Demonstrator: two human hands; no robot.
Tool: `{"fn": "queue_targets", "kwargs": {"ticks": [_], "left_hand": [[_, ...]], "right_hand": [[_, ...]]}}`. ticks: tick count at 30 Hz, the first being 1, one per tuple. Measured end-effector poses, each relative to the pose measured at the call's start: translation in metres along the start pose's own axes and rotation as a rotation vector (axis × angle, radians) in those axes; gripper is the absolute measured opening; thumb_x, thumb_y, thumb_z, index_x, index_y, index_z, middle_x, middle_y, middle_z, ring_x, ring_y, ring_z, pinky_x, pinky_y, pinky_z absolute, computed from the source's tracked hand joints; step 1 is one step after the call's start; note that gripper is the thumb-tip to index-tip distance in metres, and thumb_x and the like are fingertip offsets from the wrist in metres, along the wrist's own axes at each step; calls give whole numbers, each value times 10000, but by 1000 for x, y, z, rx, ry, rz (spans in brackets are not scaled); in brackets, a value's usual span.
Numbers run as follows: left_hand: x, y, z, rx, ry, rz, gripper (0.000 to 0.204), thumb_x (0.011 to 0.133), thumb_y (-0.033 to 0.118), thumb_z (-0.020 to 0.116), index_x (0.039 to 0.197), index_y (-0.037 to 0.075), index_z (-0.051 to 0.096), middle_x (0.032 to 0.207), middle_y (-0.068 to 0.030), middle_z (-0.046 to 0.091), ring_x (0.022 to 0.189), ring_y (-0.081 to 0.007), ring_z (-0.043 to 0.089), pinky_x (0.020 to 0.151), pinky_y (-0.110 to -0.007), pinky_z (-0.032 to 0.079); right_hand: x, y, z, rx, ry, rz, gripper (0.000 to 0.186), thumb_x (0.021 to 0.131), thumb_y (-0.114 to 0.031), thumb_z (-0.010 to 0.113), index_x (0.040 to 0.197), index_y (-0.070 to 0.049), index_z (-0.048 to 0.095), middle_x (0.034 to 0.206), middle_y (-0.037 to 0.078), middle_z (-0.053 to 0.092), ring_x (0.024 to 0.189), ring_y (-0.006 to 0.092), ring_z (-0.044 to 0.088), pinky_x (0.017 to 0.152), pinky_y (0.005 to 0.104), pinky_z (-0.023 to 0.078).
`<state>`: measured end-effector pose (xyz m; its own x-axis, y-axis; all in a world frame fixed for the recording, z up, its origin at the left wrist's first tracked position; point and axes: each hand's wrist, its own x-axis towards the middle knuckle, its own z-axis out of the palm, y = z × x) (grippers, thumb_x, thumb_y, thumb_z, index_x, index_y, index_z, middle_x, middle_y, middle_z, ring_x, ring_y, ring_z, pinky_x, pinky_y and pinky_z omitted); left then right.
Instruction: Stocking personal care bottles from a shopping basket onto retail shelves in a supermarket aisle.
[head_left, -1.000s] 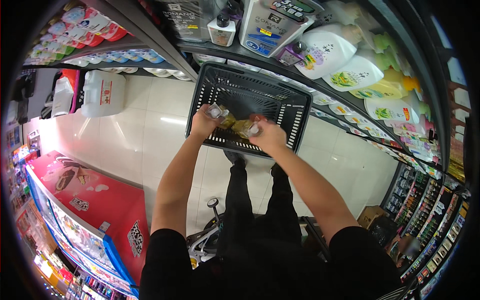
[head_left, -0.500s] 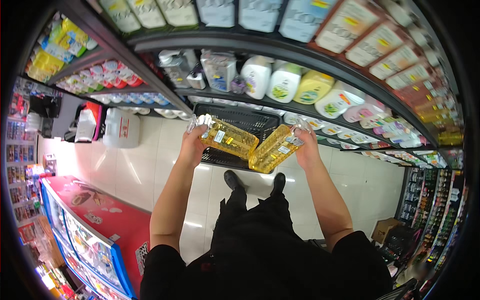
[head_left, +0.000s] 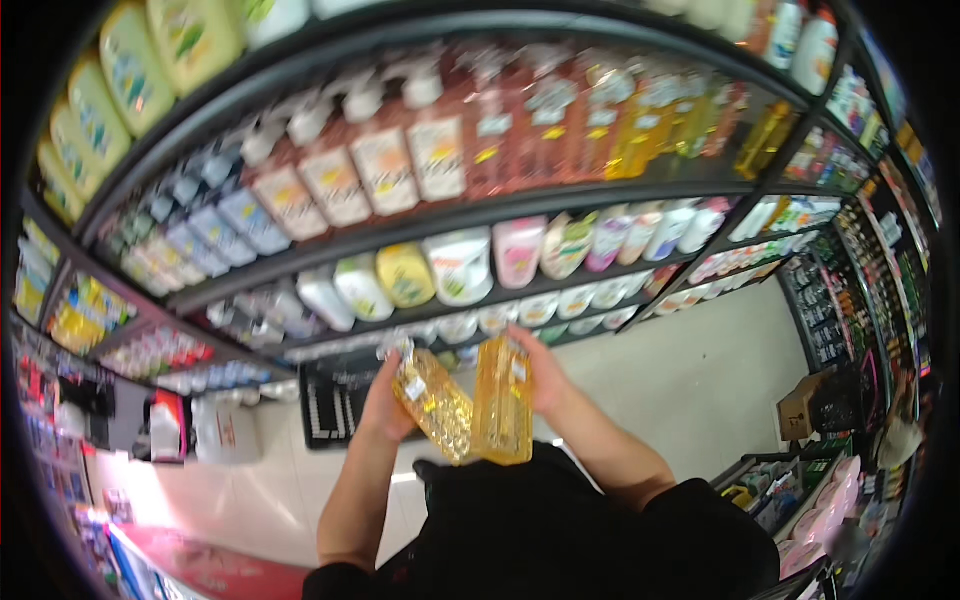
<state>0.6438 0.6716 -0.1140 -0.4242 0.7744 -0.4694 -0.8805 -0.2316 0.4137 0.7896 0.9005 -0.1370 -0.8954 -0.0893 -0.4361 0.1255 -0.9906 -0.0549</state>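
My left hand (head_left: 383, 402) grips a clear bottle of golden-yellow liquid (head_left: 436, 405) near its top, where crinkled clear wrap covers the end. Another golden-yellow bottle (head_left: 502, 400) is in my right hand (head_left: 538, 372), its fingers wrapped round the upper part. Both bottles tilt with their bases toward my body and lean together at the lower ends. Each carries a small white label and a yellow sticker. Below them, to the left, a black basket (head_left: 322, 415) sits on the floor by the shelf, partly hidden by my left arm.
Ahead, a dark shelf (head_left: 400, 232) holds pink pump bottles (head_left: 437, 155), matching yellow bottles (head_left: 640, 130) and white jugs (head_left: 462, 268). A white canister (head_left: 226, 432) stands on the floor at left. A red-topped freezer (head_left: 210, 562) is at lower left, a cardboard box (head_left: 803, 408) at right.
My view has swung up and to the right along the shelf, showing more rows. Both bottles have come closer to my body, away from over the basket, and remain in my hands.
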Motion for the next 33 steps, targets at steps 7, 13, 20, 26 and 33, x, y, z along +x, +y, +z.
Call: {"fn": "queue_targets", "kwargs": {"ticks": [7,13,20,26,33], "left_hand": [[46,-97,59,-55,86,-208,595,1061,609,452,1179,63,657,1094,-111,721,1012,-302,693,941,-489,562],[47,-126,96,8,21,-231,567,1061,621,440,1171,107,653,1061,-63,717,970,-251,699,875,-450,589],[-2,-133,134,60,44,-8,702,1047,678,396,1312,62,604,1176,-144,693,1044,-309,686,891,-489,584],[-40,-152,137,-58,119,200,631,1059,635,426,1246,70,634,1092,-114,703,974,-270,701,861,-477,594],[-5,-184,210,36,52,301,642,1062,627,417,1259,51,622,1067,-129,705,967,-331,704,858,-518,598]], "right_hand": [[-82,-21,-18,8,88,-60,494,980,-498,628,1153,-40,693,1084,153,731,978,330,702,898,503,574],[-137,-44,-30,-23,-49,-168,369,988,-327,589,1165,-22,696,1077,135,756,964,300,728,915,467,576],[-215,-40,32,-565,1,-386,312,991,-213,639,1224,-8,664,1065,158,743,933,240,746,789,409,634],[-222,-47,29,-699,-72,-418,435,988,-145,664,1384,4,566,1178,162,710,996,255,741,824,427,645],[-256,-115,11,-736,-220,-450,401,1010,-144,668,1374,-31,545,1135,85,703,993,181,712,838,362,607]]}}
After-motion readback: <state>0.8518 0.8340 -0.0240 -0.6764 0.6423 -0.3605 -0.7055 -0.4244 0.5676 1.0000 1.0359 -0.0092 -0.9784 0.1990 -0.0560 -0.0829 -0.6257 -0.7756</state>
